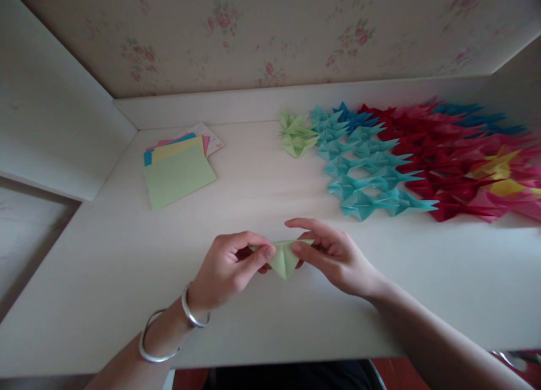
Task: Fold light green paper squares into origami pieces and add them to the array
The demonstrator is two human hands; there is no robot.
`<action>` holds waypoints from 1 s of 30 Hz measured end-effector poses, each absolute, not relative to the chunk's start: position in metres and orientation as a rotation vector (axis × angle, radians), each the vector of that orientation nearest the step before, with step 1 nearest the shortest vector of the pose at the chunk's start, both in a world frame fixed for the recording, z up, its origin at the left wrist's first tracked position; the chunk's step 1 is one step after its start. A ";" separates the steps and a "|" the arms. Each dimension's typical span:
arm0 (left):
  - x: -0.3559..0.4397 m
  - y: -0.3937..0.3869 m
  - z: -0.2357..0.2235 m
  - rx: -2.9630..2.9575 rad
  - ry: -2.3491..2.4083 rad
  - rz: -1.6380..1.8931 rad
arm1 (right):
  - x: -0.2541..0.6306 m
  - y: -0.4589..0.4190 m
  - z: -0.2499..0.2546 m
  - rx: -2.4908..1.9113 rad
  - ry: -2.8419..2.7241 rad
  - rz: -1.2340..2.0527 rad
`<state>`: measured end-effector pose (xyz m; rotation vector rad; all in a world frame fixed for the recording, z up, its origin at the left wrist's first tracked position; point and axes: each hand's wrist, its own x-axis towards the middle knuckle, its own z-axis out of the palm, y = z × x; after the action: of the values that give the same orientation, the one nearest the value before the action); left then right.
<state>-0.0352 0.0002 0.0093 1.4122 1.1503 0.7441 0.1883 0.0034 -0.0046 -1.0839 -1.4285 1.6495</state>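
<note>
A small folded piece of light green origami paper [284, 260] is held between my two hands above the white table, its point turned down toward me. My left hand [236, 266] pinches its left corner between thumb and fingers. On the right side, my right hand [332, 255] grips the paper with the thumb in front and fingers behind, the index finger lifted away. A crease runs down the paper's middle. The fingers behind the paper are partly hidden.
A stack of coloured paper sheets [180, 176], light green on top, lies at the left. Light green folded pieces [298, 133], turquoise ones [359, 170] and red and pink ones [443, 164] stand in rows at the right. A wallpapered wall [253, 40] closes the back.
</note>
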 end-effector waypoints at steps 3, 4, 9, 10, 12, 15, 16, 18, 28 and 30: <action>-0.033 0.002 0.004 1.481 1.229 0.747 | 0.187 0.004 -0.007 -1.170 -1.561 1.545; -0.032 0.002 0.002 1.512 1.232 0.726 | 0.187 0.004 -0.008 -1.197 -1.616 1.489; -0.031 0.006 0.002 1.702 1.160 0.581 | 0.187 0.004 -0.009 -1.237 -1.803 1.231; -0.030 0.006 0.003 1.702 1.154 0.554 | 0.186 0.003 -0.009 -1.229 -1.808 1.218; -0.030 0.006 0.005 1.686 1.161 0.508 | 0.184 0.003 -0.008 -1.218 -1.812 1.214; -0.029 0.004 0.007 1.695 1.171 0.483 | 0.182 0.002 -0.007 -1.189 -1.828 1.249; -0.029 0.003 0.007 1.702 1.167 0.479 | 0.181 0.002 -0.006 -1.174 -1.837 1.266; -0.028 0.001 0.006 1.675 1.153 0.465 | 0.181 0.002 -0.005 -1.160 -1.859 1.289; -0.030 0.002 0.005 1.368 1.063 0.412 | 0.190 0.011 0.000 -1.311 -1.785 1.400; -0.031 0.003 0.006 1.324 1.035 0.414 | 0.193 0.012 0.000 -1.294 -1.722 1.444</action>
<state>-0.0310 0.0026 0.0060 1.3238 1.0351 0.4139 0.1928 0.0120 0.0004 -1.2937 -1.7216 1.4438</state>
